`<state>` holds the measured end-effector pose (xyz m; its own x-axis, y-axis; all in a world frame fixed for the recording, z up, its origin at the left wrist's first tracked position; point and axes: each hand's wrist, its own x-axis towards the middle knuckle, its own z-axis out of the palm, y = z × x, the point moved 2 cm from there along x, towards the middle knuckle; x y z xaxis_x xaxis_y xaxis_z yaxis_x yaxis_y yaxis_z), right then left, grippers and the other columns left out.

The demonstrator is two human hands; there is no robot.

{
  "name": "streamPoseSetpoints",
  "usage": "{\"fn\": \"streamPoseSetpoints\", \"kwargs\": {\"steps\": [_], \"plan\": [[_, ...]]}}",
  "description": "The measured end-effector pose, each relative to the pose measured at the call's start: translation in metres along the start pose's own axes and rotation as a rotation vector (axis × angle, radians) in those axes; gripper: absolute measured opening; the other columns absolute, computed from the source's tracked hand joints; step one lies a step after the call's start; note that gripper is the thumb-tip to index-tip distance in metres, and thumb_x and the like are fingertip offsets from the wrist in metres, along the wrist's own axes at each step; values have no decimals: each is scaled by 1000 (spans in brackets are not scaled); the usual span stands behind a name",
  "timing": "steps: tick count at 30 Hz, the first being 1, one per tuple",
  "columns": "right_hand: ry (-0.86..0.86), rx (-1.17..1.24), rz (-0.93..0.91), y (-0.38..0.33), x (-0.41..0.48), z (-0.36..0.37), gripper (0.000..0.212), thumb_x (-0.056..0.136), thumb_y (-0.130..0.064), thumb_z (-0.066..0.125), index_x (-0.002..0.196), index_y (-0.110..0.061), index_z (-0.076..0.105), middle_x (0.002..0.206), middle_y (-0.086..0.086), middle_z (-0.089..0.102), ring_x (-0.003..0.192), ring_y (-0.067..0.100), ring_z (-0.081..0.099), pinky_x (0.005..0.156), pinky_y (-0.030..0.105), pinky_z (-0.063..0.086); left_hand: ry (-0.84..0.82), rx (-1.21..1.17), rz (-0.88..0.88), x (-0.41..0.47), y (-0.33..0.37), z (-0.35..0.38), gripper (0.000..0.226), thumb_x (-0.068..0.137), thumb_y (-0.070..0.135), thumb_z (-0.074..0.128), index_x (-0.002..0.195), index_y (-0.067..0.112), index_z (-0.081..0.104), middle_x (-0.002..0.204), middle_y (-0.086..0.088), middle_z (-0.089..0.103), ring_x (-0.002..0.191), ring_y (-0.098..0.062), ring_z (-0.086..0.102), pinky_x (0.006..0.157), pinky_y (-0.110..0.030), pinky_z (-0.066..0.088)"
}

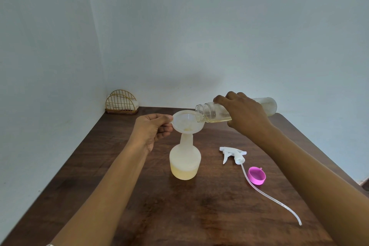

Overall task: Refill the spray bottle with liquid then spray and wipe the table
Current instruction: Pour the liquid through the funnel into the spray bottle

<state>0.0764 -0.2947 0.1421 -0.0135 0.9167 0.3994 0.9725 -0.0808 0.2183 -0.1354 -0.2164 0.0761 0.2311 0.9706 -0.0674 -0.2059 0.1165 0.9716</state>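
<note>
Right now the left hand (153,129) pinches the funnel (188,122) seated in the spray bottle (185,158) mid-table, while the right hand (242,113) grips the tilted refill bottle (235,110). Tilting faster could overflow the funnel; nudging it could topple the bottle.

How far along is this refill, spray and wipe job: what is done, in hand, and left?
Done: the spray head and pink cap lie off on the table, and the spray bottle holds yellowish liquid in its base. In hand: the left hand holds the funnel in its neck while the right hand tips the refill bottle over it. Left: finishing the fill, refitting the spray head, spraying and wiping.
</note>
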Motion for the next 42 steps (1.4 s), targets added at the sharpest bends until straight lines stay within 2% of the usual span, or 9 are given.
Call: {"fn": "streamPoseSetpoints", "kwargs": {"steps": [29,35,42], "plan": [[32,-21,3,0,1,0,60,80,-4,63,130,-30,42,114,0,55,103,20,52,64,26,30,3,0,-5,1,-2,-1,5,81,9,72,78,7,69,54,0,66,46,-6,62,46,-17,52],[-47,55,65,1,-2,7,62,76,-15,69,129,-30,41,112,0,55,101,21,53,65,28,38,8,0,-7,1,-3,-2,5,81,8,72,78,7,68,53,0,66,46,-6,62,46,-17,52],[-131,227,130,7,-15,18,66,74,-23,71,132,-29,40,110,1,55,102,23,53,68,29,39,11,-3,-13,-1,-1,-1,5,82,8,71,78,6,68,51,0,66,44,-5,61,45,-16,52]]}}
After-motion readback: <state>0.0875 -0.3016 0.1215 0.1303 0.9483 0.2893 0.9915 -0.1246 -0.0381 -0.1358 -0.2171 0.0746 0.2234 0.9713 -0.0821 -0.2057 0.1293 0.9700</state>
